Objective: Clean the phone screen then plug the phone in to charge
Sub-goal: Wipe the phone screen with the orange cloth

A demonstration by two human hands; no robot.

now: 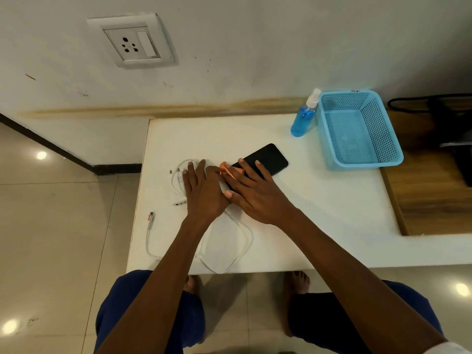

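Partly under right hand [255, 192], phone [268, 159], orange cloth [226, 169]

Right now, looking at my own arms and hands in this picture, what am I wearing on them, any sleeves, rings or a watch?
Both forearms are bare up to the bottom edge of the picture, with no sleeve over them. No ring, watch or bracelet shows on the left hand or the right hand. The nails look short and unpainted. A small patch of white fabric sits at the lower right corner by the right arm; whether it is a sleeve cannot be told.
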